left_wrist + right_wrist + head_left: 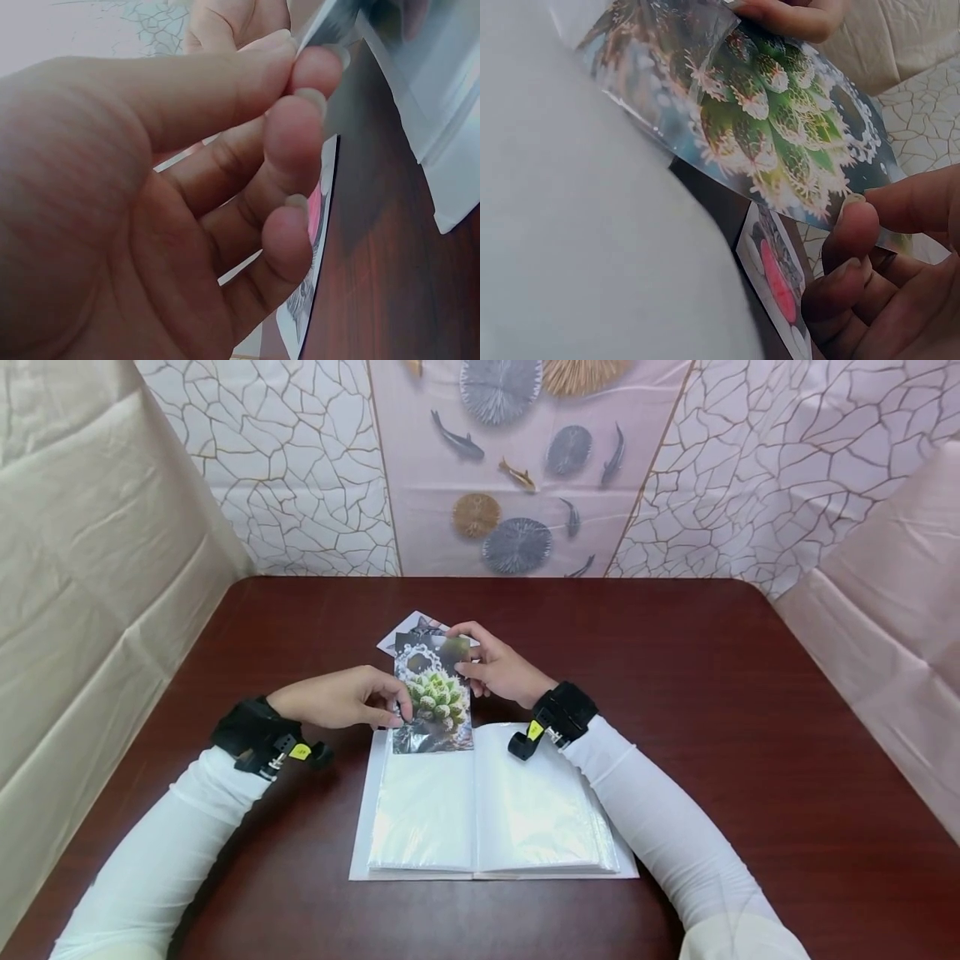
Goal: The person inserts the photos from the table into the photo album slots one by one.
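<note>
An open photo album (pixel 543 802) with clear plastic pockets lies on the table. Over the top of its left page stands a photo (pixel 437 697) of a green succulent. The left hand (pixel 348 697) pinches the left edge near the album's top, thumb against index finger, the other fingers loosely curled. At the photo's upper right edge, the right hand (pixel 501 668) holds it between thumb and fingers. In the right wrist view, clear film overlaps the photo's lower end (pixel 656 82), and the photo bows slightly.
Behind the succulent photo lies another picture (pixel 408 627), partly covered by it; a pink patch on it (pixel 780 281) shows in the right wrist view. The dark red table (pixel 712 693) extends to both sides. Pale cloth (pixel 97 568) hangs around it.
</note>
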A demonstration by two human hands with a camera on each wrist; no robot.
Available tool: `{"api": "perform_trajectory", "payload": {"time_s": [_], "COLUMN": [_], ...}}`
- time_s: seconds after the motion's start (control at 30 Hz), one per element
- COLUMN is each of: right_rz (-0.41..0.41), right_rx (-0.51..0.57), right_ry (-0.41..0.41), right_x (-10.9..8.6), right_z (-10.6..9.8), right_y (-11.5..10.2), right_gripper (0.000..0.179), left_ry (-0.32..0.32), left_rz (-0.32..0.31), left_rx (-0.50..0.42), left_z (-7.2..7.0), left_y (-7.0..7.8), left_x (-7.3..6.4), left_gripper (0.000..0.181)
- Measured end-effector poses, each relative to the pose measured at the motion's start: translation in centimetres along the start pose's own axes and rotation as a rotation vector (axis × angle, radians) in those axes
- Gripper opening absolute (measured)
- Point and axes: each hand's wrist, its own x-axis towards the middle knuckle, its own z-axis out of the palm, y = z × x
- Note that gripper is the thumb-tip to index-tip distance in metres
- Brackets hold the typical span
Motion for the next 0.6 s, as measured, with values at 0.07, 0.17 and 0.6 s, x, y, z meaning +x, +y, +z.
{"api": "perform_trajectory", "payload": {"time_s": [0.07,0.17,0.6], "right_rz": [0.000,-0.001,-0.033], "right_rx": [-0.003,-0.006,-0.042], "right_ry": [0.001,-0.005,-0.019], "right_x": [-0.03,-0.07,-0.19], "right_z": [0.04,0.13,-0.02], "right_y": [0.07,0.24,-0.04], "right_gripper": [0.043,0.043,0.041], "left_ry": [0.002,0.002,0.003], "left_rz": [0.001,-0.008,-0.020], "left_rx": [0.002,-0.009,-0.021], "left_z": [0.06,0.19,0.12], "left_y": [-0.04,-0.09,0.08], "left_x": [-0.04,-0.12,0.02], "left_gripper": [0.011,0.012,0.014]}}
